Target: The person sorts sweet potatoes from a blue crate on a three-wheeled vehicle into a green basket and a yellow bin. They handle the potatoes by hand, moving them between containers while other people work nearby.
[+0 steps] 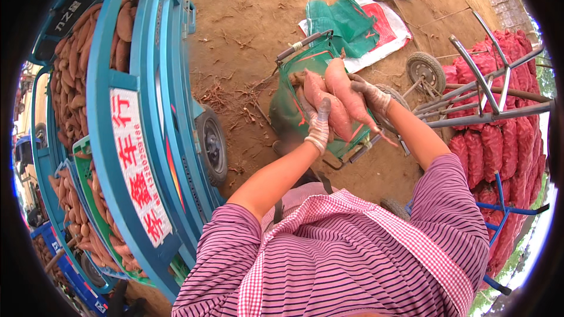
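Note:
Two large pink sweet potatoes are held over the mouth of a green mesh bag (282,108), which hangs open on a metal frame (304,46). My left hand (318,121), in a dirty pale glove, grips the left sweet potato (328,103) from its near side. My right hand (372,92), gloved alike, holds the right sweet potato (346,88), whose thin root tail points toward me. The two sweet potatoes lie side by side and touch. What lies deeper in the bag is mostly hidden beneath them.
At left stands a blue cargo vehicle (165,97) loaded with sweet potatoes (72,75) and crates. Empty green mesh bags (341,22) lie on a white and red sack (396,39) ahead. At right are metal hand trucks (480,116) and stacked red mesh sacks (493,149). Loose roots litter the dirt ground.

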Tool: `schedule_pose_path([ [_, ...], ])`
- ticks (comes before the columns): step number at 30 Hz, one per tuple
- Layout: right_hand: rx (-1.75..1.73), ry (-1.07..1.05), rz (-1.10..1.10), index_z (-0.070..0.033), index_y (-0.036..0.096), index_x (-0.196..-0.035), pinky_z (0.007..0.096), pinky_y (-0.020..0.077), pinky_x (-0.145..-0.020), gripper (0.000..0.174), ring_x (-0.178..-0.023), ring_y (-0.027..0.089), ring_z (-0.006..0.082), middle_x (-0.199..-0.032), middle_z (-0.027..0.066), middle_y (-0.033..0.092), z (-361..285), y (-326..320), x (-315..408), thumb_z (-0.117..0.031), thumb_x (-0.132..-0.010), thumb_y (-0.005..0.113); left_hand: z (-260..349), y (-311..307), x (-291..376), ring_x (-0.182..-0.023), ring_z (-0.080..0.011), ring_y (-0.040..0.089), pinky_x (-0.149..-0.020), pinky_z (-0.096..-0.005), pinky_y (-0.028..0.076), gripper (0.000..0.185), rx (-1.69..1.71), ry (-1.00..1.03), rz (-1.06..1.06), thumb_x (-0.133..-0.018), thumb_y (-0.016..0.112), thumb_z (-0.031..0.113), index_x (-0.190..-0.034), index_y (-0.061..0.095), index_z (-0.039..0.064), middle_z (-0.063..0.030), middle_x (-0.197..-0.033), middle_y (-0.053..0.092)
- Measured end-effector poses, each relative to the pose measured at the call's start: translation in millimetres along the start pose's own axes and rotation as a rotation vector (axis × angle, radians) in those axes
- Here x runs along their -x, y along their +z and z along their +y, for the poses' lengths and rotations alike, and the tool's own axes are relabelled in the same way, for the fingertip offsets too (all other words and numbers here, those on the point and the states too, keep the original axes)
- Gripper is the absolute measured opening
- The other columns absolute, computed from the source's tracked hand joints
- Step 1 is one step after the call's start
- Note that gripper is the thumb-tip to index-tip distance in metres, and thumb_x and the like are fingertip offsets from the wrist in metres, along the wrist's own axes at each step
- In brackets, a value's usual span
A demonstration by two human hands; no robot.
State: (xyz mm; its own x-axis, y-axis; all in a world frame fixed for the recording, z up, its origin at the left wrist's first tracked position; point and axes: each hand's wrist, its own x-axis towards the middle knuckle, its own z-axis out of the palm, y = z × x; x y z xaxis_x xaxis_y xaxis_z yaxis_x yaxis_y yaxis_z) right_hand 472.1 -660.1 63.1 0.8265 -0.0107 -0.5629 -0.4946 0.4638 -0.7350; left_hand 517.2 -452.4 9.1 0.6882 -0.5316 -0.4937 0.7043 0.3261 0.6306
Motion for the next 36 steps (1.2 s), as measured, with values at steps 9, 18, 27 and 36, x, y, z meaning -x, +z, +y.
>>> schedule_pose_path([
  [9, 0.908, 0.041, 0.233, -0.014, 0.027, -0.163, 0.0406, 0.0329, -0.123, 0.123, -0.149, 0.036, 0.0401, -0.166, 0.0211, 0.029, 91.7, 7.7, -115.0, -0.058, -0.065, 0.087, 4.8, -47.9, -27.7, -0.139, -0.0285, 0.048, -0.107, -0.0437, 0.046, 0.105, -0.548, -0.556, 0.143, -0.095, 0.062, 0.065, -0.167, -0.001, 0.019, -0.0151, -0.154, 0.046],
  [18, 1.511, 0.022, 0.161, -0.027, 0.030, -0.161, 0.0749, 0.0346, -0.108, 0.094, -0.151, 0.031, 0.0424, -0.169, 0.0089, 0.027, 76.9, 44.6, -166.8, -0.057, -0.084, 0.073, 15.9, -62.5, 41.2, -0.124, -0.0241, 0.059, -0.107, -0.0340, 0.044, 0.072, -0.653, -0.432, -0.339, -0.095, 0.074, 0.044, -0.146, 0.051, 0.000, -0.0158, -0.136, 0.064],
  [27, 1.848, 0.005, 0.073, -0.016, 0.018, -0.166, 0.0599, 0.0224, -0.123, 0.091, -0.158, 0.014, 0.0410, -0.172, 0.0209, 0.007, 117.3, 67.8, -113.7, -0.020, -0.090, 0.066, 166.5, -81.7, 139.3, -0.121, -0.0304, 0.065, -0.104, -0.0393, 0.050, 0.059, -1.010, -0.116, -0.028, -0.093, 0.073, 0.039, -0.137, 0.060, 0.001, -0.0194, -0.126, 0.068],
  [36, 2.100, 0.222, -0.673, -0.012, 0.029, -0.152, 0.0372, 0.0333, -0.119, 0.076, -0.148, 0.023, 0.0424, -0.159, 0.0229, 0.016, 43.8, 99.4, -148.2, -0.023, -0.087, 0.068, 315.8, -92.0, 351.4, -0.124, -0.0222, 0.062, -0.109, -0.0364, 0.047, 0.048, -0.567, 0.315, 0.298, -0.096, 0.071, 0.020, -0.139, 0.060, 0.003, -0.0117, -0.132, 0.067],
])
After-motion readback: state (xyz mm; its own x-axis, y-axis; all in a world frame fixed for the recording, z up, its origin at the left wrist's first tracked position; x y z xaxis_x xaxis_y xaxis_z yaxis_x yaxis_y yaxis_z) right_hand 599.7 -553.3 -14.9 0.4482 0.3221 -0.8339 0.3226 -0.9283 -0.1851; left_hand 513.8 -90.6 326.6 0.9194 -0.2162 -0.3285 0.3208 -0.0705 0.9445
